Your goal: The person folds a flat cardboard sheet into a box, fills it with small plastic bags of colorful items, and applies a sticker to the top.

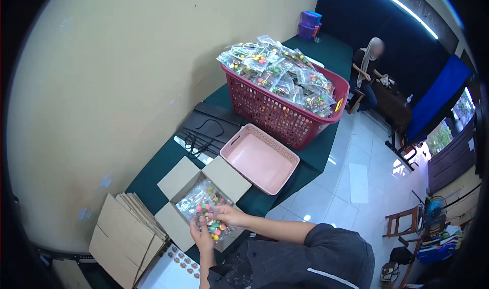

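Over an open cardboard box, both hands are closed on a clear plastic packet of small round pieces in red, yellow, green and pink. My left hand grips its near left side, while my right hand pinches the upper right part. More packets lie inside the box, partly hidden by my hands. The box flaps are spread outward. Behind it stands a pink plastic tray with nothing in it. A dark red basket beyond is heaped with similar packets.
Flattened cardboard boxes lean at the left. A black bag and black cable lie by the wall. Purple containers stand at the table's far end. Another person sits across the room. A fan is at right.
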`<state>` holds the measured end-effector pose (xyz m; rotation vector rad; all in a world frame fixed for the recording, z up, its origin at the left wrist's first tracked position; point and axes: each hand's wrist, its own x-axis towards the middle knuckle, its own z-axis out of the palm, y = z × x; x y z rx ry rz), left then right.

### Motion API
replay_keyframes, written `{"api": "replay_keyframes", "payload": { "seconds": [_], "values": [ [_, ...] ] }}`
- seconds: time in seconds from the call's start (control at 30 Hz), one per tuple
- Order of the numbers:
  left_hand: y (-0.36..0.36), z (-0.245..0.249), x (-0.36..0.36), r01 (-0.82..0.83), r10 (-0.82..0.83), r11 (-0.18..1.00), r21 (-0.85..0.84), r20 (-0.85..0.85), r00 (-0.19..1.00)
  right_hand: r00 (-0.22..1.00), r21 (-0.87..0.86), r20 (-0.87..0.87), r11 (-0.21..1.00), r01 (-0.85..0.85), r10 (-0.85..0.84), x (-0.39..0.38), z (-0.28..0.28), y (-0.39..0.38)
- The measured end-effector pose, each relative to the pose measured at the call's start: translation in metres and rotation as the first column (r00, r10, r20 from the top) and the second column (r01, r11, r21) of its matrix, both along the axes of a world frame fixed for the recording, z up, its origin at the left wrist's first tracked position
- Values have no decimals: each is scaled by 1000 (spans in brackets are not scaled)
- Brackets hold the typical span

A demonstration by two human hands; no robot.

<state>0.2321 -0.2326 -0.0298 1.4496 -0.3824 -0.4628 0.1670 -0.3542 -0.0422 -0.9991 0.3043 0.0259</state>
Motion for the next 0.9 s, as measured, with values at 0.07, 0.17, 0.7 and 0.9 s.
{"api": "replay_keyframes", "payload": {
  "seconds": [0.07,0.17,0.7,0.9],
  "values": [
    [16,-5,9,1,-5,999,-50,-66,998,992,141,117,987,-74,58,12,-8,3],
    [32,-13,21,-22,13,997,-72,-120,993,997,281,29,958,59,-70,22,-1,12],
    [18,3,22,92,-114,984,-151,-142,983,994,-282,75,954,103,-86,30,37,13],
    [27,1,26,304,-309,951,63,115,944,996,-195,-47,979,61,-71,28,35,9]
  ]
}}
